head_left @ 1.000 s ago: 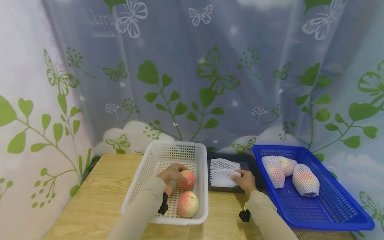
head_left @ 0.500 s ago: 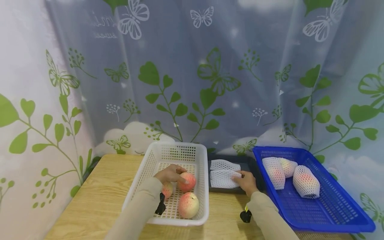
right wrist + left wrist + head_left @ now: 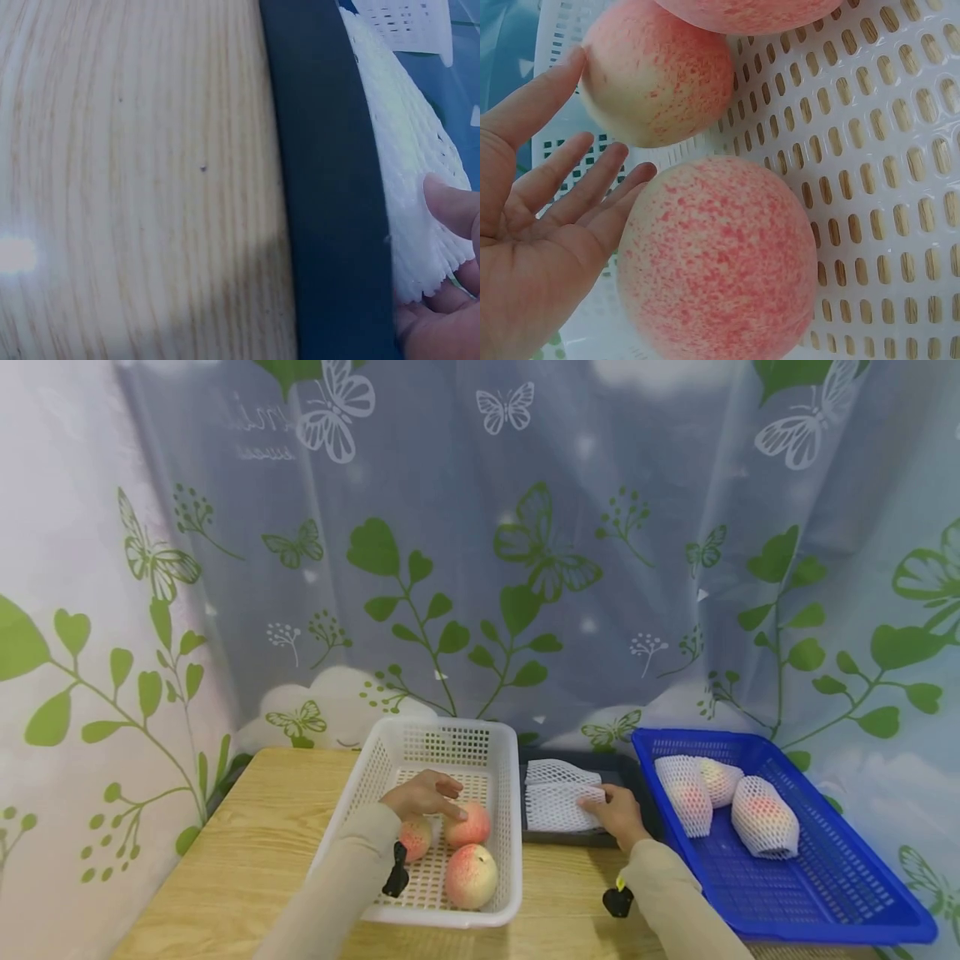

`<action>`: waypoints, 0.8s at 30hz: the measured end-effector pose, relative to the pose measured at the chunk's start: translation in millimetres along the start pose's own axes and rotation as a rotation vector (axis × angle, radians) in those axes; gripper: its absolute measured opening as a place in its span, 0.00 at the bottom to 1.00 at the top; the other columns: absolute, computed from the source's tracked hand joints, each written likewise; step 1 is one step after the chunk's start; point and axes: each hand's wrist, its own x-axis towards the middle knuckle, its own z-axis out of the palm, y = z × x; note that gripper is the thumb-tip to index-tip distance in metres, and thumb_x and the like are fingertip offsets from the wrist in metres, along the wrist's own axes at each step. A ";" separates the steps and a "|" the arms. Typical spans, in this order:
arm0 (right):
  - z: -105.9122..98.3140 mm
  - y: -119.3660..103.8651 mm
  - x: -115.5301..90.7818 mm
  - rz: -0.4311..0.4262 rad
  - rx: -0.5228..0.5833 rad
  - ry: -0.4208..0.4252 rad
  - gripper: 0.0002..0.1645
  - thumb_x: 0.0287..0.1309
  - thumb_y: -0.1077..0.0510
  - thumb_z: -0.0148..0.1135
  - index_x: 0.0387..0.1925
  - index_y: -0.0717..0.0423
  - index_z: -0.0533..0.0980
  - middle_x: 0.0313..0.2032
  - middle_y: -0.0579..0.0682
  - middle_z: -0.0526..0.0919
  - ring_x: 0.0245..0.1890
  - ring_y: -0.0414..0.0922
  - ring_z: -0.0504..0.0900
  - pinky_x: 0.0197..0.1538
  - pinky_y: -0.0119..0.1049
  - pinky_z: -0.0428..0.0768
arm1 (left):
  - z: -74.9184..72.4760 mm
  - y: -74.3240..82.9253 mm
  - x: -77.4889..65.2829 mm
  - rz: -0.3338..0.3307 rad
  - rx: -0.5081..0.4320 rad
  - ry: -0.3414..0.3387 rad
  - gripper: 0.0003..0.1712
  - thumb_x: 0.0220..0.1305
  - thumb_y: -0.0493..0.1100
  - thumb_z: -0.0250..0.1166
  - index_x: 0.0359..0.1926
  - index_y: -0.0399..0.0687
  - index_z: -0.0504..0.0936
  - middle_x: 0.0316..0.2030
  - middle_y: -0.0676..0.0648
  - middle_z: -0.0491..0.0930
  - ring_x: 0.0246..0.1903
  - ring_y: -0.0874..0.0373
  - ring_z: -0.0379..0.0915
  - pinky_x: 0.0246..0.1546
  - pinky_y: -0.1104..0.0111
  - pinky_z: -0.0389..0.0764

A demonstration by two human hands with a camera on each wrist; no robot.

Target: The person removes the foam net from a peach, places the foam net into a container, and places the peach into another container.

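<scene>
My left hand [image 3: 423,795] is over the white basket [image 3: 512,860], its fingers loosely spread. In the left wrist view its thumb tip meets the edge of a red-and-cream peach [image 3: 656,79], while the other fingers reach beside a speckled peach [image 3: 720,259] close to the camera. A third peach [image 3: 471,877] sits at the basket's front. My right hand [image 3: 621,814] pinches the right edge of a white foam fruit net [image 3: 558,806], thumb above and fingers below. Flat nets lie stacked in a black tray [image 3: 622,768]; how many cannot be told.
On the right stands a blue basket [image 3: 810,902] with three netted peaches [image 3: 765,817] toward its back. The wooden table [image 3: 240,852] extends left of the white basket. A printed curtain [image 3: 465,568] hangs behind everything.
My left hand has loosened its fingers from the red peach and drawn slightly left, leaving the peach in the basket. The right hand keeps its pinch on the net.
</scene>
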 end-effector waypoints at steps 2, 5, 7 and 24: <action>-2.3 -1.1 -0.9 -0.008 0.010 0.001 0.32 0.59 0.54 0.65 0.60 0.69 0.69 0.62 0.72 0.65 0.62 0.67 0.64 0.58 0.60 0.71 | 0.3 0.7 0.0 0.012 -0.001 0.002 0.33 0.50 0.35 0.74 0.57 0.32 0.74 0.56 0.33 0.74 0.57 0.42 0.71 0.55 0.55 0.76; -5.7 -3.7 -2.5 -0.030 0.035 0.009 0.30 0.59 0.55 0.66 0.59 0.68 0.71 0.62 0.71 0.66 0.62 0.66 0.64 0.58 0.60 0.71 | 0.2 2.1 -0.7 0.027 0.002 0.000 0.33 0.50 0.35 0.74 0.58 0.32 0.74 0.56 0.32 0.74 0.57 0.41 0.71 0.54 0.56 0.77; -8.4 -5.8 -4.1 -0.045 0.053 0.015 0.28 0.59 0.56 0.66 0.57 0.67 0.73 0.61 0.70 0.68 0.62 0.64 0.65 0.59 0.59 0.71 | -0.2 4.1 -1.4 0.028 -0.007 -0.001 0.33 0.49 0.35 0.74 0.58 0.32 0.74 0.56 0.32 0.74 0.57 0.41 0.71 0.54 0.55 0.76; -63.2 -32.4 -11.7 -0.134 0.141 -0.046 0.36 0.63 0.49 0.61 0.65 0.65 0.64 0.62 0.66 0.69 0.63 0.60 0.67 0.64 0.54 0.68 | 7.1 52.3 -6.3 0.097 -0.070 0.049 0.32 0.57 0.44 0.70 0.62 0.46 0.73 0.60 0.42 0.74 0.61 0.44 0.68 0.59 0.50 0.71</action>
